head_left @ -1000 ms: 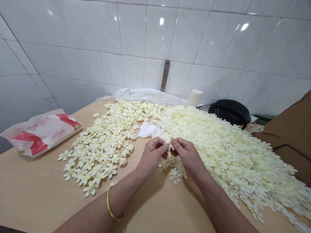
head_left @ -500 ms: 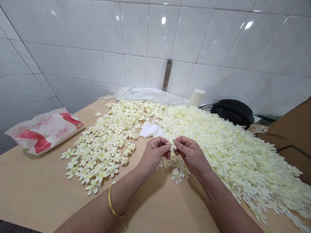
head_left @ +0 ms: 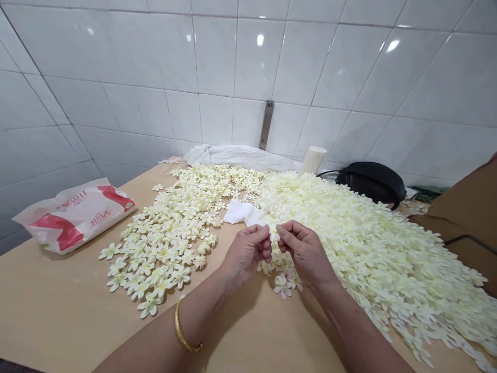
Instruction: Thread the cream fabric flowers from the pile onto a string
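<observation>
Left hand [head_left: 246, 254] and right hand [head_left: 306, 254] pinch small cream flower [head_left: 274, 234] above heaped flowers [head_left: 361, 248].

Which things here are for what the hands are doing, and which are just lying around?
Being used:
the left hand
the right hand
the cream flowers

Just lying around:
the red and white plastic bag
the black bag
the white cloth
the white roll
the white tissue

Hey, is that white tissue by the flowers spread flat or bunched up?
Bunched up: the white tissue shows loose creases and folds, not a smooth flat sheet, where it lies between the heaps of cream artificial flowers.
</observation>
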Tool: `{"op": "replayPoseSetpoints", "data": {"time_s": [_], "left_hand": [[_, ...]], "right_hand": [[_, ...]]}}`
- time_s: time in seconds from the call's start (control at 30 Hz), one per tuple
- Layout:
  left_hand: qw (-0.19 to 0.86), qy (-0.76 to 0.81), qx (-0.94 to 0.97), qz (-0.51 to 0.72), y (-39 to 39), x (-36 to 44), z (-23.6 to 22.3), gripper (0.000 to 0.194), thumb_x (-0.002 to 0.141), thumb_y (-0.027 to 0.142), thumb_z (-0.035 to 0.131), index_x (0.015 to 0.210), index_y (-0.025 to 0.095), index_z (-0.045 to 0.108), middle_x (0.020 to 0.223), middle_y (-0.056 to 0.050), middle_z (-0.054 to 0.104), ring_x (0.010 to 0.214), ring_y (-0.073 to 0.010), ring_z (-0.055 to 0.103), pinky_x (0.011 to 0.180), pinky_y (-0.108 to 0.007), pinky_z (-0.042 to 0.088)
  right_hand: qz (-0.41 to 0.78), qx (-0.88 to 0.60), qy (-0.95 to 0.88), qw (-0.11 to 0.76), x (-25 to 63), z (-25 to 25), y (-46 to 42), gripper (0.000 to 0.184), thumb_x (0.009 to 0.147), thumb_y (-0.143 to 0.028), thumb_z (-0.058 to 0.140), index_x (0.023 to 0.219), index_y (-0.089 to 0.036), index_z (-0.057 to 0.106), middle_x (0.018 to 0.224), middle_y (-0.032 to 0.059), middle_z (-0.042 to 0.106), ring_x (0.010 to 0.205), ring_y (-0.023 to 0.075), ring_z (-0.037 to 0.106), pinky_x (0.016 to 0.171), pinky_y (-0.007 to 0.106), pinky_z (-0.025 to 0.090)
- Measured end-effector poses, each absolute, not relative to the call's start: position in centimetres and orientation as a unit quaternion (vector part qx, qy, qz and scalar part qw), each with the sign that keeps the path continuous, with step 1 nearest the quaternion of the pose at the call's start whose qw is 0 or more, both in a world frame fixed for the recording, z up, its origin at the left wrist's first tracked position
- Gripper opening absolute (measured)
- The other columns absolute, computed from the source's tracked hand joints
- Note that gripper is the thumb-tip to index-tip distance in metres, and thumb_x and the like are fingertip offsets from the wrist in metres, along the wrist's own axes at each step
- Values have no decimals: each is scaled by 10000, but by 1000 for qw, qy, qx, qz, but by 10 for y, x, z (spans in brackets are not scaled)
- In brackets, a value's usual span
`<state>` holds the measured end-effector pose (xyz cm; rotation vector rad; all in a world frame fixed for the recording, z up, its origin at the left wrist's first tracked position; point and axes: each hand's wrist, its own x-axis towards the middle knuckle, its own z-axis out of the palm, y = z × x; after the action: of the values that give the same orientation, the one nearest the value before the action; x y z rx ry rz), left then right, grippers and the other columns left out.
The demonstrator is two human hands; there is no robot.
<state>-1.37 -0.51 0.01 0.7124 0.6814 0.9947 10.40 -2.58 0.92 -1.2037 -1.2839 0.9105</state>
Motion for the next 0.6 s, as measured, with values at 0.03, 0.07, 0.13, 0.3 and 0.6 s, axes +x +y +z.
{"op": "replayPoseSetpoints", "data": {"time_s": [0.03, 0.07, 0.13, 0.3, 0.6], "left_hand": [[751, 333, 340, 457, -5, -14, 0, 331, 564, 383, 689, 522, 146, 462, 395, 58, 432, 344, -44, 386, 369, -176, 299], [735, 354, 353, 457, -5, -14, 1, 348, 575, 423, 675, 530, 143, 473, 398, 55, 436, 339, -45, 386, 365, -178, 297], [718, 378, 366, 456, -5, -15, 1, 381, 590, 487, 643, 561, 133, 504, 431, 39, 471, 357, -53, 415, 381, -187, 325], [744, 334, 342, 466, -2, -18, 1, 338, 561, 416, 690, 588, 113, 541, 504, 11, 522, 436, -66, 468, 457, -209, 396], [700, 318, 411, 490, -3, -18, -4, 192, 600, 272, 678, 615, 119, 563, 516, 15, 542, 470, -70, 484, 499, -215, 423]], "right_hand": [[340, -518, -557, 553, 104, 9, -26, 191, 747, -307, 540, 618, -168, 522, 524, -30, 458, 504, 95, 412, 495, 225, 362], [277, -526, -580, 557, 104, 9, -27, 174, 757, -285, 532, 630, -167, 537, 548, -18, 480, 524, 102, 430, 512, 232, 371], [126, -524, -634, 555, 103, 7, -29, 139, 778, -222, 501, 676, -163, 575, 624, 14, 525, 588, 122, 470, 559, 251, 389], [-81, -465, -758, 450, 103, 3, -30, 176, 760, -122, 468, 782, -175, 635, 787, 73, 553, 755, 185, 497, 672, 333, 387], [248, -549, -633, 487, 109, 13, -25, 262, 806, -362, 443, 682, -163, 561, 693, 27, 544, 653, 146, 501, 607, 266, 386]]}}
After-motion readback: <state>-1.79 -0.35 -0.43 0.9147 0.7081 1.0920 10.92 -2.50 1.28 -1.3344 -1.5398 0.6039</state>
